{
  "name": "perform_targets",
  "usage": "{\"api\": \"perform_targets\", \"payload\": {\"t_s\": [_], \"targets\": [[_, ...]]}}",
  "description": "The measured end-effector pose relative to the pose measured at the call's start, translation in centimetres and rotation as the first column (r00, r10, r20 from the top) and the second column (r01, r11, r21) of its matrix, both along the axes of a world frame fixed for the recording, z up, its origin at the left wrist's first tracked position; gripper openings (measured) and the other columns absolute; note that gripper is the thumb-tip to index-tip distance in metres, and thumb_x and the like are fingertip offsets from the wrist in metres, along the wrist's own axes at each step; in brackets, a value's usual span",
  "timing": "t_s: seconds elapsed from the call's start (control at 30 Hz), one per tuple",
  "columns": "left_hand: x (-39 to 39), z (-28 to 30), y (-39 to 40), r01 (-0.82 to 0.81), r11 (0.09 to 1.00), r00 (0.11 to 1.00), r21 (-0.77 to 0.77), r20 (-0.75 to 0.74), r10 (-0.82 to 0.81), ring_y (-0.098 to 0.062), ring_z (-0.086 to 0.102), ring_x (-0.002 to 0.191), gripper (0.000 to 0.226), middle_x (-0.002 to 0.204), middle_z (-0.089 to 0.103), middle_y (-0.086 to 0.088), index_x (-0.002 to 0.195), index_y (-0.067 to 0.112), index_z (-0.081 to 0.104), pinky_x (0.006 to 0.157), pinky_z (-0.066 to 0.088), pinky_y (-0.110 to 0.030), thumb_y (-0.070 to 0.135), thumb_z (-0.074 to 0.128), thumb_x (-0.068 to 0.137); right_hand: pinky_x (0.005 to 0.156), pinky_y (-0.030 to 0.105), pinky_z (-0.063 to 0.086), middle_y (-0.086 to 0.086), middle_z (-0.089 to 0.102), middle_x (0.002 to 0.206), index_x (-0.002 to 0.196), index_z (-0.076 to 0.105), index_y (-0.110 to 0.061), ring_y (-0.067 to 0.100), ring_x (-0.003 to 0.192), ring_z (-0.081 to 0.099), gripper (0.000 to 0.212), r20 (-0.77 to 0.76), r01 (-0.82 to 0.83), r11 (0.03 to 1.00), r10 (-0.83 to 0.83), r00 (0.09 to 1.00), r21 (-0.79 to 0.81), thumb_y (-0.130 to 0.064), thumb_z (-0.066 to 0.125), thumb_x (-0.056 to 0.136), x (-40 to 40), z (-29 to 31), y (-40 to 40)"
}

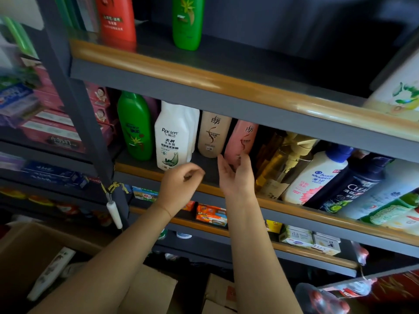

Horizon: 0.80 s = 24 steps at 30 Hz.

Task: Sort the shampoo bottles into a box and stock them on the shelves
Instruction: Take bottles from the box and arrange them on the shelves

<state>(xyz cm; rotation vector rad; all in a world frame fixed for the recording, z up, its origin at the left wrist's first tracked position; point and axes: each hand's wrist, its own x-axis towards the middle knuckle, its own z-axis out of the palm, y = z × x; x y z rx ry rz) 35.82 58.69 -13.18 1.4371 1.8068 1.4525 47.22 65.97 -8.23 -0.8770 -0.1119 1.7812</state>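
Both hands raised to the middle shelf (294, 206), dark board with a rounded tan wood lip along the front.

Left hand (179, 184): fingers loosely curled, holding nothing, hovering just in front of the white bottle (173, 137). Cannot tell whether it touches the base.

Right hand (237, 175): released, palm turned inward, fingers fairly straight, tips at or just short of the lower part of the pink bottle (241, 143). Contact unclear; no grip.

Row on this shelf, left to right: green bottle (136, 128), white bottle, beige bottle (212, 134), pink bottle. All upright, labels forward, close together near the lip. Likely faced out so brands read from the aisle. Pink one leans slightly, top toward the right; hands look placed to steady or square it.

Further right: amber pump bottles (285, 159), a white Head & Shoulders bottle (317, 177) and a dark Clear bottle (356, 184), packed tighter, apparently tilted, though the lens may add to it.

Materials: bottles smooth glossy plastic, oval shouldered bodies narrowing at the base; white one has a flatter, angular shoulder. Printed labels.

Upper shelf: red bottle (115, 19) and another green one (187, 21), well apart from anything to the right.

Below left: open cardboard box (20, 250), matte brown, with a pale bottle (53, 270) lying in it. Judgement: stocking under way, box not yet emptied.
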Motion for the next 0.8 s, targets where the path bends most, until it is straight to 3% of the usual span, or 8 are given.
{"api": "perform_targets", "payload": {"t_s": [0.07, 0.13, 0.3, 0.47, 0.57, 0.63, 0.7, 0.8], "targets": [[-0.9, 0.0, -2.1, -0.100, 0.991, 0.992, 0.087, 0.087, 0.092, -0.011, 0.068, 0.077, 0.014, 0.075, 0.071, 0.006, 0.086, 0.019, 0.073, 0.071, 0.053, -0.022, 0.022, 0.060, 0.090, 0.084, 0.031, 0.056, 0.016, 0.062, 0.103, 0.110, 0.057, -0.003, 0.027, 0.094, 0.068, 0.018, 0.027, -0.106, 0.992, 0.104, 0.994, 0.062, -0.016, 0.052, 0.100, -0.1, -0.2, -2.6], [-2.5, -1.3, -4.7, -0.160, 0.986, 0.970, 0.050, 0.192, 0.147, -0.017, 0.067, 0.069, 0.017, 0.067, 0.068, 0.003, 0.081, 0.021, 0.071, 0.066, 0.054, -0.033, 0.029, 0.058, 0.086, 0.058, 0.025, 0.052, 0.009, 0.063, 0.082, 0.081, 0.056, -0.011, 0.019, 0.068, 0.066, 0.020, 0.064, -0.273, 0.959, 0.269, 0.961, 0.079, -0.017, 0.049, 0.099, -1.1, -1.0, -5.4], [-9.5, -10.2, -14.3, -0.384, 0.861, 0.838, -0.333, 0.267, 0.476, -0.026, 0.065, 0.069, 0.024, 0.067, 0.067, -0.005, 0.072, 0.026, 0.067, 0.069, 0.055, -0.043, 0.020, 0.061, 0.095, 0.050, 0.024, 0.049, 0.005, 0.062, 0.065, 0.078, 0.059, -0.011, 0.018, 0.053, 0.059, 0.025, 0.157, -0.641, 0.762, 0.646, 0.747, -0.086, -0.020, 0.049, 0.100, -9.5, -8.2, -12.7], [-15.5, -19.1, -29.1, -0.539, 0.532, 0.717, -0.653, -0.025, 0.696, -0.028, 0.063, 0.101, 0.022, 0.104, 0.070, -0.012, 0.100, 0.008, 0.072, 0.087, 0.048, -0.036, 0.024, 0.056, 0.097, 0.058, 0.029, 0.049, 0.006, 0.063, 0.069, 0.082, 0.057, -0.012, 0.019, 0.063, 0.059, 0.021, 0.195, -0.788, 0.436, 0.900, 0.391, -0.434, -0.021, 0.049, 0.100, -17.8, -20.2, -20.9], [-16.9, -23.0, -37.0, -0.744, 0.275, 0.592, -0.608, -0.411, 0.693, -0.042, 0.054, 0.116, 0.030, 0.121, 0.060, -0.022, 0.112, 0.006, 0.068, 0.096, 0.043, -0.051, 0.017, 0.067, 0.084, 0.066, 0.033, 0.049, 0.010, 0.059, 0.080, 0.083, 0.056, -0.010, 0.022, 0.075, 0.059, 0.024, 0.206, -0.782, 0.249, 0.966, 0.157, -0.572, -0.022, 0.047, 0.102, -20.6, -26.9, -26.2], [-17.2, -24.9, -40.3, -0.818, 0.136, 0.452, -0.559, -0.478, 0.753, -0.046, 0.037, 0.135, 0.058, 0.144, 0.043, -0.029, 0.134, 0.004, 0.054, 0.108, 0.030, -0.059, 0.019, 0.071, 0.080, 0.069, 0.034, 0.050, 0.012, 0.059, 0.082, 0.084, 0.055, -0.009, 0.024, 0.078, 0.061, 0.024, 0.222, -0.755, 0.161, 0.975, 0.022, -0.636, -0.022, 0.046, 0.102, -21.7, -30.8, -29.1], [-17.6, -26.4, -42.0, -0.780, 0.083, 0.384, -0.620, -0.371, 0.845, -0.043, 0.022, 0.146, 0.082, 0.158, 0.023, -0.027, 0.152, 0.005, 0.029, 0.116, 0.021, -0.054, 0.019, 0.071, 0.082, 0.073, 0.034, 0.051, 0.012, 0.059, 0.085, 0.088, 0.055, -0.009, 0.024, 0.078, 0.061, 0.021, 0.247, -0.718, 0.113, 0.965, -0.084, -0.687, -0.022, 0.046, 0.103, -22.5, -34.1, -31.3], [-18.1, -28.3, -42.2, -0.652, 0.230, 0.203, -0.723, 0.127, 0.971, -0.031, 0.039, 0.141, 0.082, 0.156, 0.037, -0.014, 0.157, 0.013, 0.021, 0.116, 0.034, -0.045, 0.021, 0.064, 0.087, 0.070, 0.029, 0.049, 0.005, 0.057, 0.084, 0.099, 0.056, -0.012, 0.017, 0.073, 0.056, 0.015, 0.313, -0.678, 0.044, 0.908, -0.279, -0.734, -0.021, 0.045, 0.104, -23.3, -37.9, -33.4]]}}
